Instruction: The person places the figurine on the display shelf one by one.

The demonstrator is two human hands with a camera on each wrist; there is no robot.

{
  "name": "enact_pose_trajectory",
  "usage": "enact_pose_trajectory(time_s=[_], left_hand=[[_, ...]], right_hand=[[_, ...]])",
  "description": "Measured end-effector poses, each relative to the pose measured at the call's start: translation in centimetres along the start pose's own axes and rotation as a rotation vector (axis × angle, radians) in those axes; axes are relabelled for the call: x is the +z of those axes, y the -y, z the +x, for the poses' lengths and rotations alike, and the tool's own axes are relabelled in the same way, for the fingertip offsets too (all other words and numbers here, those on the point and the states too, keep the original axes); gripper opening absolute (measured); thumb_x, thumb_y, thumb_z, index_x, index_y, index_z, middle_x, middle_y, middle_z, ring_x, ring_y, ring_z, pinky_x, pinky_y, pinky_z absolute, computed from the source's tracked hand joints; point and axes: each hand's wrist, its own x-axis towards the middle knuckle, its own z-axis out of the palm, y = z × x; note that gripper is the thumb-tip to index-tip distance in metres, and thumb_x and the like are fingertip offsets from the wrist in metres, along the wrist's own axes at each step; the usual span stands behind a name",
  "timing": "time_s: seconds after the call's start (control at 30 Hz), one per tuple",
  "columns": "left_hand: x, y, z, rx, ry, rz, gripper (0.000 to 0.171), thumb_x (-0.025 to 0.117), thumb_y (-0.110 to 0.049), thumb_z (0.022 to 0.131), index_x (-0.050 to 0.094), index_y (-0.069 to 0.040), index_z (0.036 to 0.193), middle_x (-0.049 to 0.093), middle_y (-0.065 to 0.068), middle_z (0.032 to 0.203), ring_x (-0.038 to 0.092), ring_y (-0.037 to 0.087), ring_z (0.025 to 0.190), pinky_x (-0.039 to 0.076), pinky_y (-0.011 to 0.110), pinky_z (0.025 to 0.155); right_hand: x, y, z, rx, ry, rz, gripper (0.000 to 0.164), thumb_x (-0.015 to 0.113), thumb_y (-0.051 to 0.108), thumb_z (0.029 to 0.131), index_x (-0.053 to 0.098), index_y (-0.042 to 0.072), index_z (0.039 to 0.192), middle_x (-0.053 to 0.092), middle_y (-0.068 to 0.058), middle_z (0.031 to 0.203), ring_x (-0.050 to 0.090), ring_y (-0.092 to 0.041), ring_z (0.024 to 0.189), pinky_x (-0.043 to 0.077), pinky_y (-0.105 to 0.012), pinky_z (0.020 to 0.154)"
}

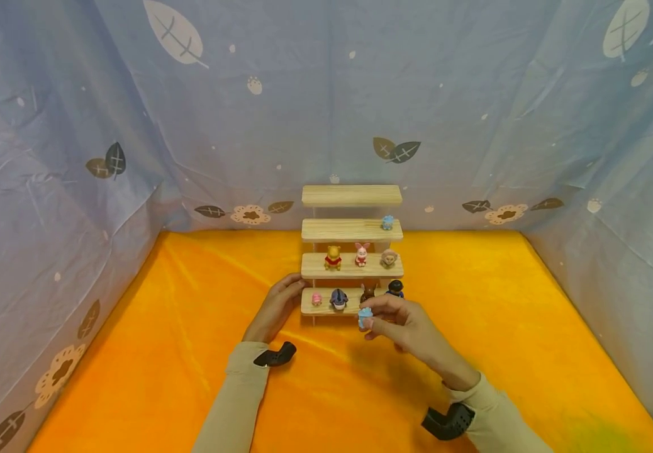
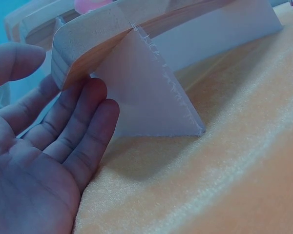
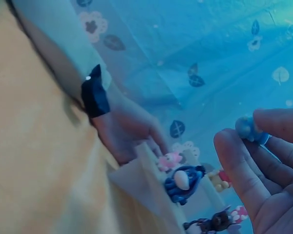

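Observation:
My right hand (image 1: 417, 330) pinches a small light-blue figurine (image 1: 365, 316) between thumb and fingers, in front of the lowest tier of a stepped wooden display shelf (image 1: 351, 196). In the right wrist view the blue figurine (image 3: 249, 130) shows between the fingertips. My left hand (image 1: 272, 308) is at the left end of the lowest tier. Seen from the left wrist, its loosely bent fingers (image 2: 100, 117) reach the end of the board (image 2: 83, 53) from below, beside the clear side support (image 2: 151, 97), with the thumb apart above.
Another blue figurine (image 1: 387, 223) stands on the second tier's right. Below it are a yellow bear (image 1: 333, 258), a pink pig (image 1: 362, 255) and a tan figurine (image 1: 389, 258). The lowest tier carries a pink figurine (image 1: 316, 299), a donkey (image 1: 338, 299), a brown figurine (image 1: 368, 292) and a dark-haired figurine (image 1: 396, 288).

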Motion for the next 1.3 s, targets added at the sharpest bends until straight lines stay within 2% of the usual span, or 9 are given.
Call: enact_pose_trajectory(time_s=[0.17,0.37,0.67,0.73,0.83,0.93,1.07,1.2,1.3], left_hand=[[0.0,-0.1,0.0,-0.003,-0.001,-0.001,0.040,0.054,-0.024,0.105,0.051,-0.001,0.138,0.056,0.006,0.130,0.056,0.019,0.119,0.045,0.034,0.107],[0.0,0.0,0.0,0.000,-0.011,-0.005,0.038,0.053,-0.023,0.105,0.052,-0.001,0.136,0.057,0.006,0.127,0.056,0.019,0.117,0.045,0.033,0.105],[0.0,0.0,0.0,0.002,-0.007,0.004,0.040,0.054,-0.025,0.105,0.052,-0.001,0.137,0.057,0.006,0.127,0.056,0.019,0.117,0.045,0.033,0.105],[0.0,0.0,0.0,0.002,-0.002,0.002,0.040,0.054,-0.025,0.105,0.051,-0.001,0.137,0.057,0.005,0.126,0.056,0.019,0.117,0.045,0.033,0.105],[0.0,0.0,0.0,0.005,0.002,-0.001,0.041,0.054,-0.025,0.105,0.051,-0.001,0.138,0.058,0.005,0.124,0.057,0.018,0.116,0.046,0.032,0.104],[0.0,0.0,0.0,0.009,-0.003,-0.010,0.038,0.052,-0.022,0.105,0.051,0.000,0.136,0.059,0.004,0.121,0.058,0.018,0.114,0.047,0.030,0.102],[0.0,0.1,0.1,0.020,-0.011,-0.021,0.034,0.051,-0.020,0.106,0.052,0.000,0.133,0.060,0.003,0.117,0.059,0.017,0.109,0.049,0.027,0.098],[-0.1,0.2,0.2,0.023,-0.007,-0.028,0.034,0.052,-0.020,0.105,0.051,0.000,0.132,0.060,0.001,0.115,0.059,0.015,0.107,0.049,0.027,0.095],[-0.1,0.2,0.2,0.016,0.000,-0.032,0.035,0.052,-0.021,0.105,0.050,0.000,0.134,0.060,0.001,0.116,0.059,0.015,0.107,0.049,0.027,0.096]], right_hand=[[-0.5,0.7,0.3,-0.007,-0.038,-0.049,0.034,0.061,0.011,0.101,0.058,-0.007,0.129,0.071,0.006,0.105,0.075,-0.021,0.088,0.062,-0.040,0.082],[-1.1,1.8,0.6,0.004,-0.057,-0.070,0.034,0.061,0.013,0.101,0.057,-0.007,0.128,0.072,0.007,0.104,0.072,-0.013,0.090,0.062,-0.035,0.079],[-2.4,3.2,1.6,0.040,-0.132,-0.197,0.026,0.065,0.020,0.100,0.065,0.005,0.121,0.068,-0.007,0.102,0.066,-0.022,0.072,0.060,-0.037,0.067],[-2.7,3.3,1.9,0.044,-0.144,-0.224,0.027,0.065,0.020,0.100,0.065,0.005,0.122,0.066,-0.011,0.107,0.066,-0.026,0.077,0.060,-0.036,0.069],[-3.1,3.6,2.4,0.017,-0.150,-0.274,0.030,0.064,0.019,0.100,0.064,0.004,0.126,0.061,-0.019,0.131,0.066,-0.026,0.106,0.061,-0.036,0.074],[-3.6,4.0,2.8,-0.020,-0.148,-0.299,0.032,0.063,0.016,0.101,0.062,0.002,0.129,0.054,-0.021,0.143,0.066,-0.022,0.112,0.061,-0.037,0.080],[-4.3,4.9,3.4,-0.055,-0.153,-0.279,0.029,0.063,0.014,0.101,0.063,0.000,0.126,0.064,-0.013,0.123,0.072,-0.022,0.087,0.061,-0.038,0.082],[-5.0,6.2,4.2,-0.086,-0.186,-0.292,0.028,0.063,0.013,0.100,0.063,0.000,0.125,0.069,0.001,0.107,0.073,-0.022,0.085,0.061,-0.039,0.082],[-5.5,7.1,4.9,-0.109,-0.206,-0.323,0.029,0.061,0.010,0.101,0.061,-0.001,0.128,0.069,0.000,0.105,0.073,-0.022,0.085,0.061,-0.040,0.083]])
